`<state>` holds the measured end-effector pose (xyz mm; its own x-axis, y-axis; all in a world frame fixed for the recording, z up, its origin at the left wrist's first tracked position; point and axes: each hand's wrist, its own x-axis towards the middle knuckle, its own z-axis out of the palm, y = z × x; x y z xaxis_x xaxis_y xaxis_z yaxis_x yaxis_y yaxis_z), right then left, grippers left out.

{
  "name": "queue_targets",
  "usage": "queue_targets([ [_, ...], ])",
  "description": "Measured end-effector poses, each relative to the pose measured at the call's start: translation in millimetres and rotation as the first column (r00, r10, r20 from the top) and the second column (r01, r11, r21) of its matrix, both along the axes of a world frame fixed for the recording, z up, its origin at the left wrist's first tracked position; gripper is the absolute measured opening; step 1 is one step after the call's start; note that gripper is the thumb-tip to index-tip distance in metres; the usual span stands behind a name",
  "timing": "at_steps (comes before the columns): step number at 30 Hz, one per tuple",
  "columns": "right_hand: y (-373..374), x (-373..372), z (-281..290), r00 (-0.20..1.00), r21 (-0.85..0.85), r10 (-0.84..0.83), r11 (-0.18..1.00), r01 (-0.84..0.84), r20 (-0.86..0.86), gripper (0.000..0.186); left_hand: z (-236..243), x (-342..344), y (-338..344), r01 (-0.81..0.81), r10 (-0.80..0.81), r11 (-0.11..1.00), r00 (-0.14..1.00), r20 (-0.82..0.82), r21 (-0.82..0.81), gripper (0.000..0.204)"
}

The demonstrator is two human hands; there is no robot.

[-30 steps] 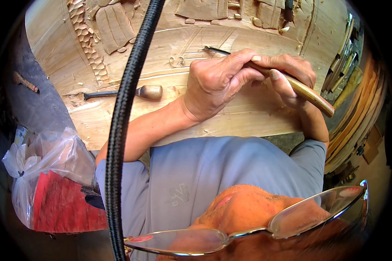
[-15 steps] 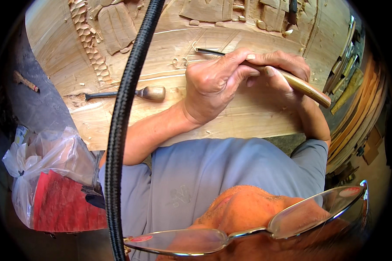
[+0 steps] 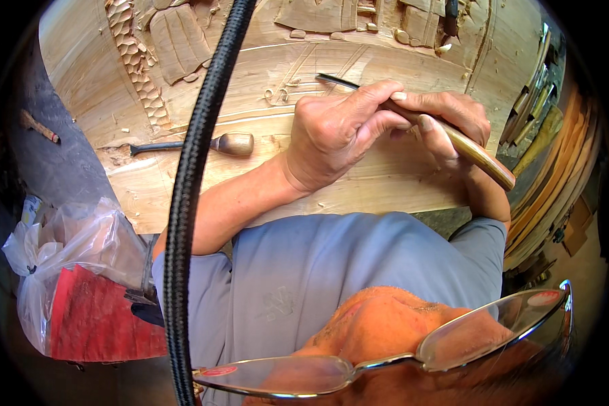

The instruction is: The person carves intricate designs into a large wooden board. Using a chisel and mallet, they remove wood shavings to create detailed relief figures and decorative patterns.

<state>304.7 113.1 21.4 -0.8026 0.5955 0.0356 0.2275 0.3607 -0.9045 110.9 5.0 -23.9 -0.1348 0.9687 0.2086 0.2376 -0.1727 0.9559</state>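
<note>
In the head view, a carving chisel (image 3: 482, 161) with a slim dark metal blade and a smooth, rounded wooden handle slants over a pale wooden panel (image 3: 379, 193), its blade toward the upper left and its butt toward the lower right. The left hand (image 3: 338, 132) is closed around the tool near the base of the blade, fingers curled; the right hand (image 3: 453, 122) grips the handle just beside it, thumb beneath and fingers laid along the top. Whether the cutting edge touches the wood is hard to tell from this angle. Close to the edge lie thin curled shavings (image 3: 269, 95) and fine straight lines cut in the smooth grain. Farther up, the panel carries rough raised blocks and a scalloped, scooped band (image 3: 141, 78). A second chisel (image 3: 234, 144), with a bulbous wooden handle and dark shank, lies left of the hands, partly crossed by a black braided cable (image 3: 195, 155). Clear crinkled plastic (image 3: 101, 233) and a creased red sheet (image 3: 105, 321) sit at lower left; long tools (image 3: 536, 84) line the panel's right side.
</note>
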Motion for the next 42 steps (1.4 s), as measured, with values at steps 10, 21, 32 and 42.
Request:
queue_targets([
  [10, 2, -4, 2, 0.999, 0.083, 0.015, 0.996, -0.018, 0.04, 0.028, 0, 0, 1, 0.032, -0.029, 0.999, 0.997, 0.072, -0.034, 0.033],
  [21, -2, -8, 2, 0.988, 0.01, -0.014, 1.0, 0.012, 0.155, 0.03, 0, -2, -2, 0.008, 0.002, 0.997, 0.992, 0.123, -0.081, 0.031],
  [32, -3, -8, -8, 0.996, 0.001, -0.011, 1.0, 0.011, 0.092, 0.031, 0, -1, -6, -0.023, 0.036, 0.993, 0.992, 0.121, -0.112, 0.034],
  [42, -5, -5, 4, 0.999, 0.006, 0.003, 1.0, -0.004, 0.045, 0.028, 9, -12, -6, 0.092, -0.08, 0.989, 0.991, 0.11, -0.118, 0.035],
])
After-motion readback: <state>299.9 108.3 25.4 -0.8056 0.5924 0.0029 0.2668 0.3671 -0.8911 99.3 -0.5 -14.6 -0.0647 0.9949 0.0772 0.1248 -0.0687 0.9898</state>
